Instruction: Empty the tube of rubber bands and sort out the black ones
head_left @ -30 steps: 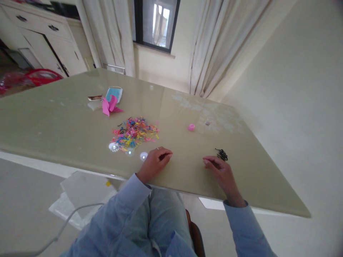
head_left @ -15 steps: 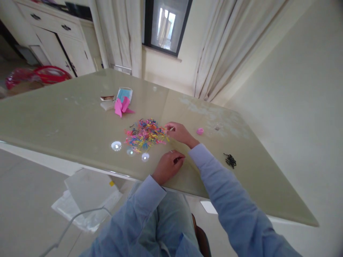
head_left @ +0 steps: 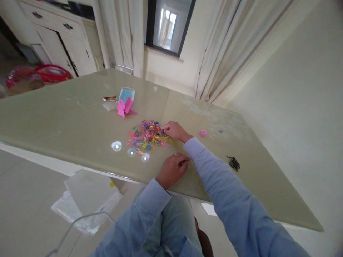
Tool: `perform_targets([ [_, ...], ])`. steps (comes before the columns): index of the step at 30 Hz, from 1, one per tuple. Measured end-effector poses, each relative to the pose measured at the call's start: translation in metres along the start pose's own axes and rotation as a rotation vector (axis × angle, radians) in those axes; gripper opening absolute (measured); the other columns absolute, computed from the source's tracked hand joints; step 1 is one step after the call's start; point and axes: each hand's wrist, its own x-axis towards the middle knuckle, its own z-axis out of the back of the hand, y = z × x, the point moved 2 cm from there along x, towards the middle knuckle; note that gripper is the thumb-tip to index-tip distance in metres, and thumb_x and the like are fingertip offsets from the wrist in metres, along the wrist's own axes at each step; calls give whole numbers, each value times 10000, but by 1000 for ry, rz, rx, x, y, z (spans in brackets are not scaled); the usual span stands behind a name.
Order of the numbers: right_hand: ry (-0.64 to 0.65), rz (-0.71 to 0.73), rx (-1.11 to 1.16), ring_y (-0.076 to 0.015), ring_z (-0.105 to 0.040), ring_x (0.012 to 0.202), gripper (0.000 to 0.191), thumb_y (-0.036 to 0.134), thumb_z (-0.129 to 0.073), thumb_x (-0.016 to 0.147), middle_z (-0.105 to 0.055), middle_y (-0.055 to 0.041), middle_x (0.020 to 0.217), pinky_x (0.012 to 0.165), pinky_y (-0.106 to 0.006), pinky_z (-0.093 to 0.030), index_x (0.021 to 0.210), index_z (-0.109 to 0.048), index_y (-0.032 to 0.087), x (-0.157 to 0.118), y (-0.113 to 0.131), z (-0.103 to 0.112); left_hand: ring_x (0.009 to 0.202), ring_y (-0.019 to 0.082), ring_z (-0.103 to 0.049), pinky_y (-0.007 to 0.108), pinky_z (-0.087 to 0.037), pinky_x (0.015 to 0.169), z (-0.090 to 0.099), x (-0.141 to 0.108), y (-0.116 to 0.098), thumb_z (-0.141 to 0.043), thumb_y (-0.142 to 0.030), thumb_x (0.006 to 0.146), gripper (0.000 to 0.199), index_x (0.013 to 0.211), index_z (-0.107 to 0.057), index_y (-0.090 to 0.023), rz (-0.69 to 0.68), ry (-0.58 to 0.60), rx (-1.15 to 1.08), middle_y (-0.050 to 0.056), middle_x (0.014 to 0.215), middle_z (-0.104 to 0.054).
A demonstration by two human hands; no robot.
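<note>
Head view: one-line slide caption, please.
Right hand at a multicoloured pile of strands, left hand by the near edge of the table, black heap at right.

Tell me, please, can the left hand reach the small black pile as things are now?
Probably not directly: the right sleeve crosses the way between the left hand and the black pile.

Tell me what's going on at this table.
A seated person's right hand reaches into the right side of a heap of colourful strands. The left hand is curled near the front edge of the table; whether either hand holds anything is too small to tell. A black pile lies apart, over to the right.
</note>
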Motion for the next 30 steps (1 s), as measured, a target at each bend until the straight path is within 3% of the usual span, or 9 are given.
perform_targets([
  [11,-35,3,-9,-184,-599,841,264,197,-544,899,-736,-104,935,791,-264,-408,976,-790,139,-6,1,4,802,184,-656,301,-498,778,0,-1,1,-590,-147,885,194,944,-771,-182,2,-2,-4,60,864,-738],
  [22,-71,-27,15,-176,-600,855,263,154,-553,884,-714,-114,966,818,-259,-409,1042,-753,90,-13,-6,5,793,179,-660,302,-510,786,0,-1,2,-589,-157,890,187,932,-768,-190,5,-22,-12,55,872,-744],
  [25,-36,-8,-17,-172,-613,889,301,164,-554,901,-716,-100,995,839,-249,-415,1136,-737,119,-9,-3,4,792,178,-659,302,-506,784,1,-1,2,-586,-155,896,190,937,-769,-182,3,-18,-11,59,878,-746],
  [30,51,7,-144,-200,-627,937,293,184,-511,941,-705,-109,1038,796,-272,-423,1071,-774,186,-5,6,7,819,185,-663,308,-504,795,2,0,1,-592,-140,889,190,948,-769,-171,7,-16,8,67,885,-746],
])
